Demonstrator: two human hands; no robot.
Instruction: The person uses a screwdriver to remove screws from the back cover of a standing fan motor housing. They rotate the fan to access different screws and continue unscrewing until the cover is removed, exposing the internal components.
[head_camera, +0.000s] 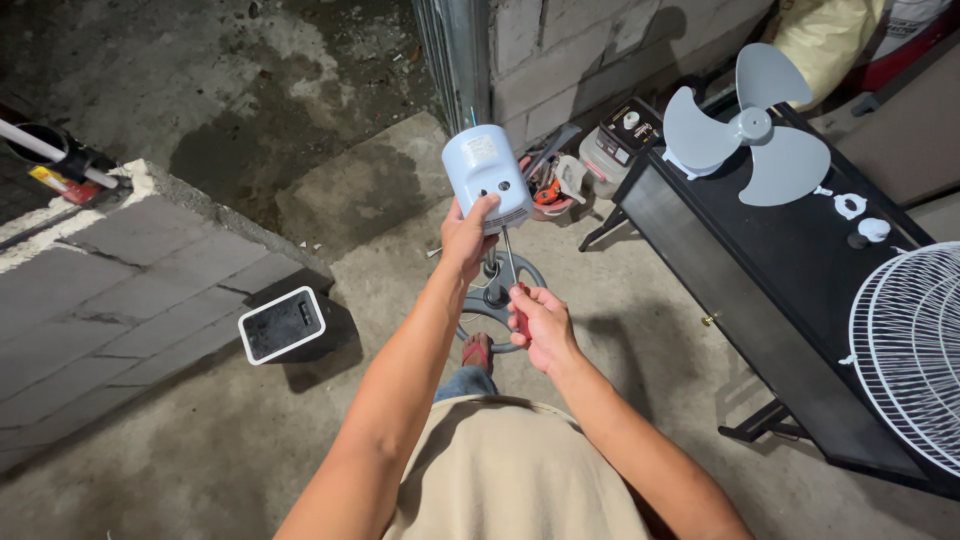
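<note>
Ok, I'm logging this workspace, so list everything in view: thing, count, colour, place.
fan motor housing: one, pale blue, atop the stand
screwdriver: one, red handle, under the housing
fan base: one, grey, on the floor
fan blade: one, grey, on the black table
fan grille: white, table's right end
small box: one, white-edged, on the floor
left hand: holds the housing
right hand: grips the screwdriver
</note>
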